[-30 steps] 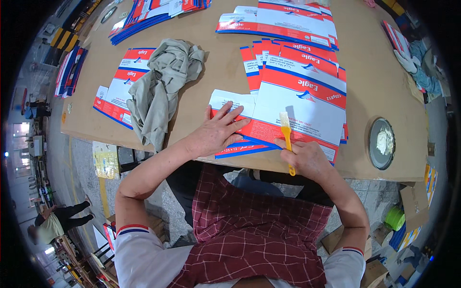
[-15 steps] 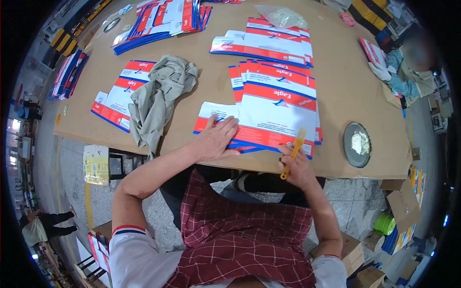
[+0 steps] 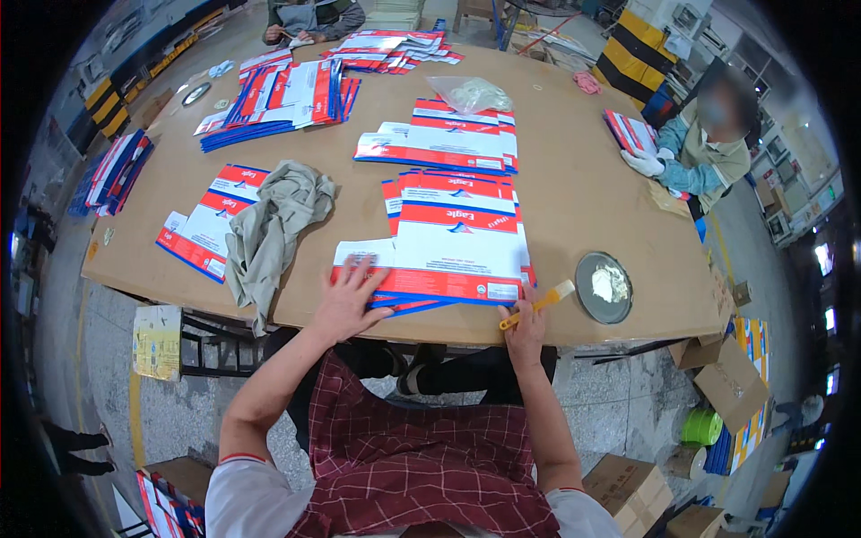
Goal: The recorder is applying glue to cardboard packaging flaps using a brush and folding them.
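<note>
Carton stack: flat red, white and blue sheets (image 3: 459,260), overlapping, by the near edge of the brown worktop (image 3: 574,206).
Left hand: palm down (image 3: 348,300) on the carton stack's near left flap, fingers spread, gripping nothing.
Right hand: closed around the brush handle (image 3: 526,330) at the carton stack's near right corner; whether it also presses the sheets, one cannot tell.
Brush: yellow, pale-bristled (image 3: 547,299), just right of the carton stack's corner, bristles pointing away from it.
Plate: dark and round (image 3: 603,314), right of the carton stack, bearing white paste (image 3: 611,284).
Cloth: grey-green, crumpled (image 3: 278,211), left of the carton stack.
Clear bag: beyond the carton stack (image 3: 475,95).
</note>
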A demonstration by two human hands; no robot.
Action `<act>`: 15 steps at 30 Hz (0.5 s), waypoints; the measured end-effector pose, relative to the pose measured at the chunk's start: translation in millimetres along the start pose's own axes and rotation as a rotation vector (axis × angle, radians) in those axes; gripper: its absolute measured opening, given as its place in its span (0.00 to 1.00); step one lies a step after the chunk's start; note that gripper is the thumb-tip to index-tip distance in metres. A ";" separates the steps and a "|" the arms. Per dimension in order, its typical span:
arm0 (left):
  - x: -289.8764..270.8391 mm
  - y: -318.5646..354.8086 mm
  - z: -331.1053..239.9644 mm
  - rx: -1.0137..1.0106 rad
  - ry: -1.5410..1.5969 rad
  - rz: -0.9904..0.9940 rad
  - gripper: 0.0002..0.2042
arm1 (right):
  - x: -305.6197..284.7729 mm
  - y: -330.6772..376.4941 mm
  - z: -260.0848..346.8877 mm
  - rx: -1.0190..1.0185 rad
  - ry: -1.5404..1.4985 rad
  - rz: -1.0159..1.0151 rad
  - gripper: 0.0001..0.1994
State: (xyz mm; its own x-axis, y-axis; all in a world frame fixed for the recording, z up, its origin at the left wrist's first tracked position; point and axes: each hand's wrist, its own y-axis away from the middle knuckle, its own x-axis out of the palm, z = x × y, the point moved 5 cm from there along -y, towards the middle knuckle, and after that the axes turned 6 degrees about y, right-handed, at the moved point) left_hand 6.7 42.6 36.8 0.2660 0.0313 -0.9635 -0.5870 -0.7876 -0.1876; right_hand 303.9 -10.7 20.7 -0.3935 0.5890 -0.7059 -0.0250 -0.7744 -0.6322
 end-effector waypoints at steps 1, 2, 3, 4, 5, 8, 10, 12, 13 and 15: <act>3.6 8.1 9.3 -0.136 0.055 0.012 0.33 | 4.5 -0.9 -3.9 0.074 -0.070 0.049 0.14; 8.4 15.1 17.9 -0.272 0.108 0.024 0.33 | 6.1 -5.7 -6.8 0.080 -0.068 0.046 0.14; 9.3 18.0 16.7 -0.222 0.135 -0.053 0.31 | 9.9 -14.0 -8.8 0.059 -0.043 0.082 0.13; 14.1 20.0 14.3 -0.220 0.134 -0.053 0.31 | 13.8 -20.3 -10.9 0.036 -0.019 0.118 0.12; 17.2 21.1 8.7 -0.175 0.168 -0.063 0.30 | 19.9 -22.1 -19.6 0.068 0.022 0.140 0.12; 12.9 23.1 5.1 -0.160 0.191 -0.123 0.29 | 0.3 -44.9 10.4 -0.070 0.210 -0.091 0.13; 4.2 13.1 -8.3 -0.144 0.137 -0.026 0.29 | 11.9 -46.5 11.1 -0.114 0.150 -0.033 0.13; -22.6 -5.5 -12.9 -0.117 0.091 -0.007 0.26 | 27.3 -44.0 15.5 -0.149 0.096 0.027 0.12; -27.2 -23.0 -0.2 -0.226 0.153 0.192 0.25 | 38.2 -40.6 21.4 -0.163 0.065 0.071 0.11; -21.5 -53.9 34.1 -0.246 0.168 0.232 0.20 | 51.5 -36.4 25.3 -0.207 0.052 0.096 0.10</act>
State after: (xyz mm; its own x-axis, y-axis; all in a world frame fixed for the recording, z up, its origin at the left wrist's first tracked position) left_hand 6.5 105.4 61.1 0.2813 -0.2508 -0.9263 -0.4506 -0.8868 0.1032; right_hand 261.3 41.9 15.5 -0.3372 0.5303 -0.7779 0.2014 -0.7665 -0.6098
